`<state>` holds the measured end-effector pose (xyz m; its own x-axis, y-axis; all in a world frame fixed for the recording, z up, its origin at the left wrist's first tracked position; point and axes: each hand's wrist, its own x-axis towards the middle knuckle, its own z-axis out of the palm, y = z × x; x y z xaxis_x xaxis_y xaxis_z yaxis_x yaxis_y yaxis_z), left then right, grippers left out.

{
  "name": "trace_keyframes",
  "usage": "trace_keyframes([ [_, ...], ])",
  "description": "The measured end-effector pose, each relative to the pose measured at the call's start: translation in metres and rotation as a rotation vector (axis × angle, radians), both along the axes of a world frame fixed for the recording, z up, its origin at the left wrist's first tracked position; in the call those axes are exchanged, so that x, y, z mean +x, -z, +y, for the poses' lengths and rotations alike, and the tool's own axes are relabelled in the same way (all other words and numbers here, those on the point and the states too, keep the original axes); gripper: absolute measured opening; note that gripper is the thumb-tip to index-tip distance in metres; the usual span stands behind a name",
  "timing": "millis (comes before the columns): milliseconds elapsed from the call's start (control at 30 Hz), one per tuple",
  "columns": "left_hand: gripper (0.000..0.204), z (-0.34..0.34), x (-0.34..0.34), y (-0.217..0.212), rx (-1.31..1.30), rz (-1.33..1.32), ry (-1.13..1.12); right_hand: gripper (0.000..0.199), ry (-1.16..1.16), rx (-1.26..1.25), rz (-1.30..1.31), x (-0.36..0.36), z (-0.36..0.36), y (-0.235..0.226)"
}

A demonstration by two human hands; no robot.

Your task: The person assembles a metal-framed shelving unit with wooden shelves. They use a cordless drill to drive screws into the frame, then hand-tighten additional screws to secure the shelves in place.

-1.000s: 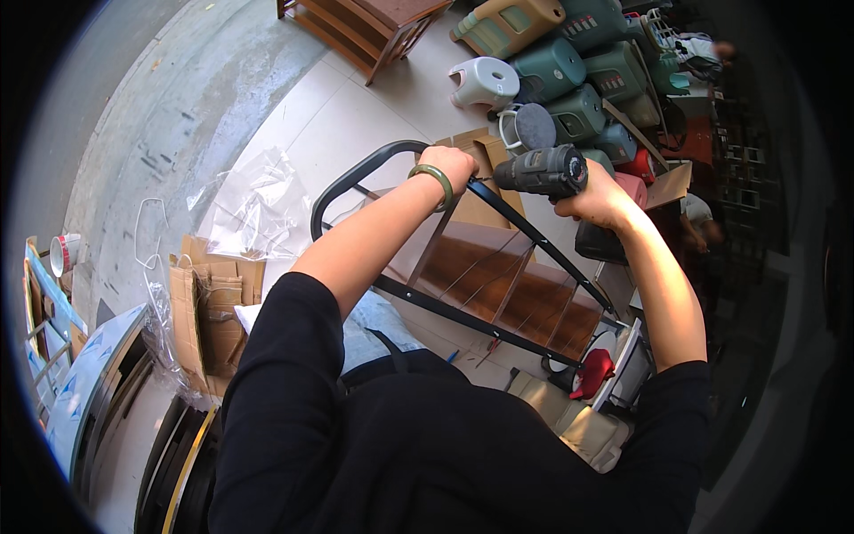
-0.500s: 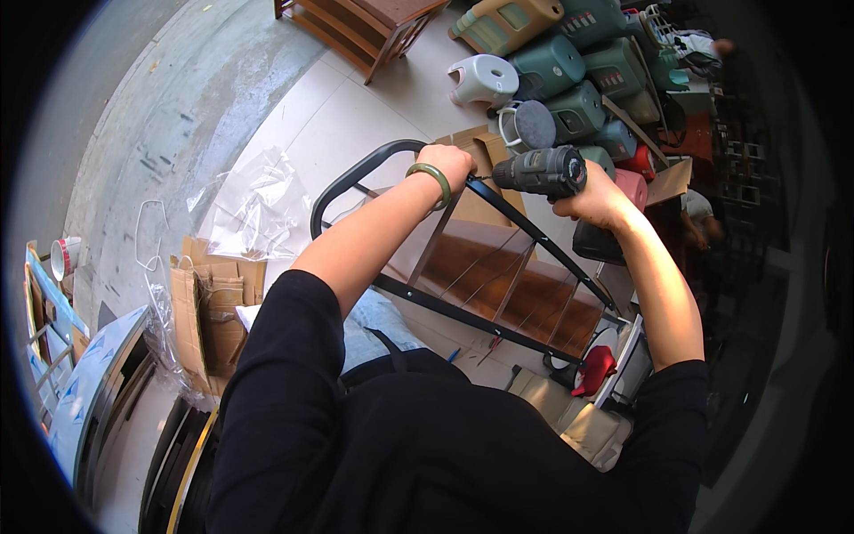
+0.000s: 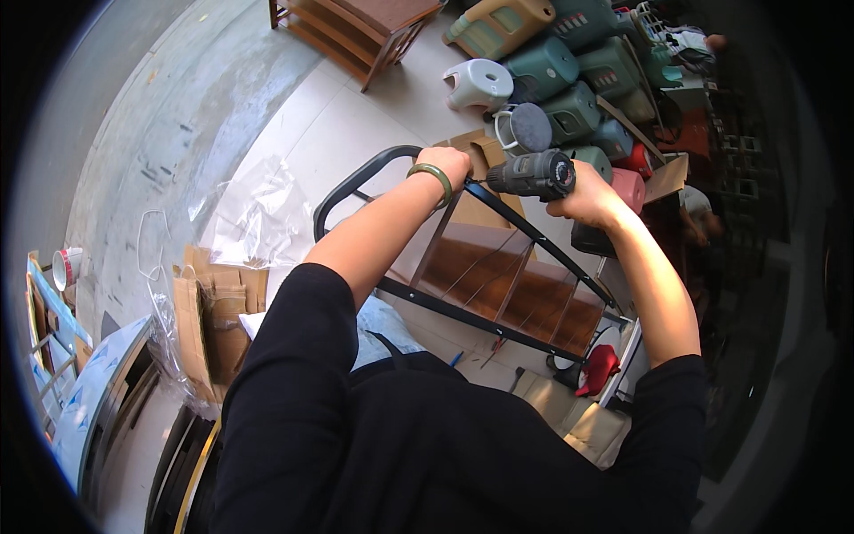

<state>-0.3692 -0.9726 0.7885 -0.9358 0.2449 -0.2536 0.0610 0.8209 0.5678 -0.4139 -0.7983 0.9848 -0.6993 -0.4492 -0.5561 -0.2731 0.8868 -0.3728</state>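
Observation:
My left hand (image 3: 445, 165), with a green bangle at the wrist, is closed round the upper bar of a black tubular metal frame (image 3: 525, 224) fitted with brown wood-look boards (image 3: 471, 271). In my right hand (image 3: 589, 198) is a dark cordless drill (image 3: 534, 174), held level by its grip. Its nose points left at the frame's joint, right beside my left hand. Whether the bit touches a screw there is too small to tell. The frame's rounded end loop (image 3: 342, 191) curves out to the left of my hand.
Plastic stools (image 3: 547, 67) are heaped at the far right. A brown wooden rack (image 3: 365, 36) stands at the back. Clear plastic wrap (image 3: 260, 218) and folded cardboard (image 3: 218, 316) lie to the left. A red item (image 3: 598, 369) and a beige padded piece (image 3: 569, 414) lie at the near right.
The whole view has shifted slightly. Both hands, the drill and the frame keep nearly the same places relative to each other.

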Motion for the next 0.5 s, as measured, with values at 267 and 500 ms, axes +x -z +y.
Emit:
trace_keyframes([
  [267,0.032,0.0,-0.013,-0.009,-0.191,-0.114,0.101,0.049,0.048,-0.131,0.048,0.044,0.03,-0.06],
  [500,0.03,0.002,-0.018,-0.02,-0.207,-0.193,0.125,0.052,0.209,-0.159,0.086,0.053,0.143,-0.07],
])
